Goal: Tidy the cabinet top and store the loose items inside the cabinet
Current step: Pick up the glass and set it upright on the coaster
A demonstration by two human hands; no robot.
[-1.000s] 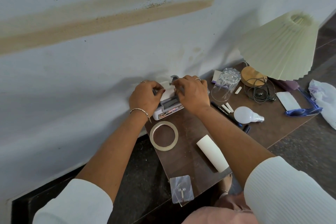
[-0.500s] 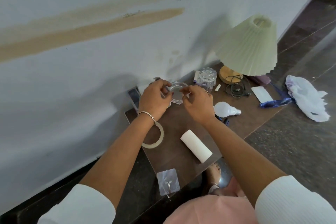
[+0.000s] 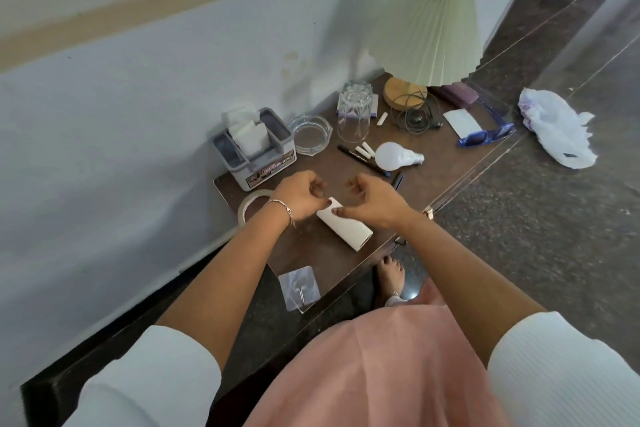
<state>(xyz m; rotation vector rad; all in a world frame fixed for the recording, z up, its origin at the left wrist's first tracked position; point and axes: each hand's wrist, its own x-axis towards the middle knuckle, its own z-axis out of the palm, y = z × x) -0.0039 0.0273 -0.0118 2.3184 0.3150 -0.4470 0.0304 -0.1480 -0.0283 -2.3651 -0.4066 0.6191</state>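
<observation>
While the left hand (image 3: 299, 196) and right hand (image 3: 372, 199) hang loosely curled, holding nothing, just over the white roll (image 3: 349, 230) on the cabinet top (image 3: 325, 253), the grey caddy (image 3: 256, 156) behind them reads "OPEL" on its label, with white packets (image 3: 247, 132) stuffed in its middle slot.

Both forearms (image 3: 221, 267) bare, reaching fwd & down, converging toward the wrists. White sleeves (image 3: 149, 374) bunched up near the elbows. Left grip (image 3: 299, 196) & right grip (image 3: 372, 203) close together, backs up, small gap between them. Fingers of each loosely curled toward the palm, nothing held. Thumbs angle inward, tips near each other. Thin bracelet (image 3: 282, 206) on left wrist.
</observation>
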